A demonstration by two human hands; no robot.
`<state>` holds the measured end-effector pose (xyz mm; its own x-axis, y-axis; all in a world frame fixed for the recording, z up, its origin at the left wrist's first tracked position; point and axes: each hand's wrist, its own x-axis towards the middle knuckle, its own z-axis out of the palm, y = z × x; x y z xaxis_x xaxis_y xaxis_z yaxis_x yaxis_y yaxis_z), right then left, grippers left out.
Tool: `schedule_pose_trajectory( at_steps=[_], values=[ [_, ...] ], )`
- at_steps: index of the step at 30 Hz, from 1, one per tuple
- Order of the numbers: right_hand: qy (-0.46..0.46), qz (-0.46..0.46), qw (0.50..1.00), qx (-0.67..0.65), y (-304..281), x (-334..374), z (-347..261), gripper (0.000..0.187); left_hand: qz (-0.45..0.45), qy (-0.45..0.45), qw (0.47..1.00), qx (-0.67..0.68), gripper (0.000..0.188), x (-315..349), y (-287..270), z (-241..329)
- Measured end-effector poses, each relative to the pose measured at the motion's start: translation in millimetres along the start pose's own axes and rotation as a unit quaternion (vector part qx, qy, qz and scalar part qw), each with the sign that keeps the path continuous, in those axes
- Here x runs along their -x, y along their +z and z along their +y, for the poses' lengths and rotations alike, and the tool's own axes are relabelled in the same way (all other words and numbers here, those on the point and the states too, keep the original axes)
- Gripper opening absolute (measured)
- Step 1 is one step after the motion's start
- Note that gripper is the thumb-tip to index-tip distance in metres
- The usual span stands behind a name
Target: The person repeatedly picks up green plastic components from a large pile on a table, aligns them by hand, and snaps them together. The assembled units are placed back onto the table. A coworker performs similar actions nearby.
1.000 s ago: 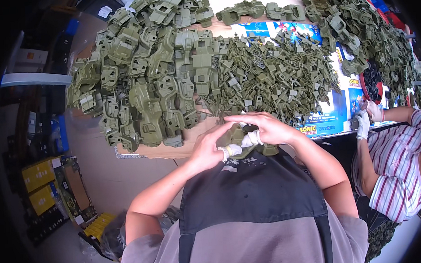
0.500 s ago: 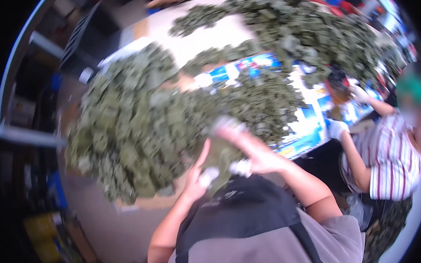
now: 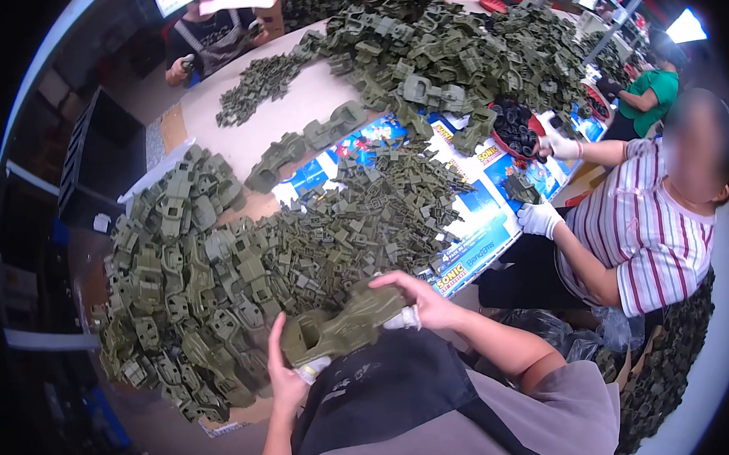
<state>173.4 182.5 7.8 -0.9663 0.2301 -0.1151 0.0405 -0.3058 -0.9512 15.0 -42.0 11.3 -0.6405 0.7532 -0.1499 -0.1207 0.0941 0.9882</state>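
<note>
Close in front of my dark apron, an olive-green plastic toy vehicle body [image 3: 344, 324] is held between both hands. My left hand [image 3: 285, 376] grips its left end, thumb or finger stretched up along the side. At the other end, my right hand [image 3: 423, 300] has its fingers over the top edge. White wrapping shows on digits of both hands. Just beyond lies a heap of small green plastic parts [image 3: 372, 219]. A large pile of similar vehicle bodies [image 3: 192, 292] spreads to the left.
A co-worker in a striped shirt [image 3: 649, 215] and white gloves works at the right beside a red bowl of black wheels [image 3: 519, 131]. More green bodies [image 3: 463, 52] are heaped at the back. Another person [image 3: 214, 43] stands across the pale table [image 3: 206, 137]. A black crate [image 3: 105, 157] is at left.
The view has turned and become sharp. My right hand, blurred and reaching over the part before, now holds the vehicle body's right end. The body now lies more sideways between my hands.
</note>
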Motion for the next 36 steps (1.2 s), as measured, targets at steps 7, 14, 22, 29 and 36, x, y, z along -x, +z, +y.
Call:
schedule_pose_trajectory(
  at_steps=[7, 14, 22, 29, 36],
  values=[
    [-0.082, 0.315, 0.897, 0.300, -108, -2, 39, 0.049, -0.002, 0.121, 0.984, -0.130, 0.098, -44, 15, -8],
    [-0.141, 0.540, 0.818, -0.139, -331, -40, -14, 0.042, 0.281, 0.155, 0.787, -0.527, 0.069, -53, -120, 30],
    [0.044, 0.504, 0.822, 0.260, -475, -94, 42, 0.046, 0.329, 0.134, 0.594, -0.722, 0.064, -105, -235, 16],
    [-0.057, 0.143, 0.905, 0.396, -89, -107, -2, 0.033, 0.433, 0.189, 0.707, -0.526, 0.036, -82, -222, 44],
    [-0.054, -0.035, 0.976, 0.208, 37, -117, 26, 0.033, 0.324, 0.183, 0.900, 0.224, 0.031, -80, -194, 41]
  ],
)
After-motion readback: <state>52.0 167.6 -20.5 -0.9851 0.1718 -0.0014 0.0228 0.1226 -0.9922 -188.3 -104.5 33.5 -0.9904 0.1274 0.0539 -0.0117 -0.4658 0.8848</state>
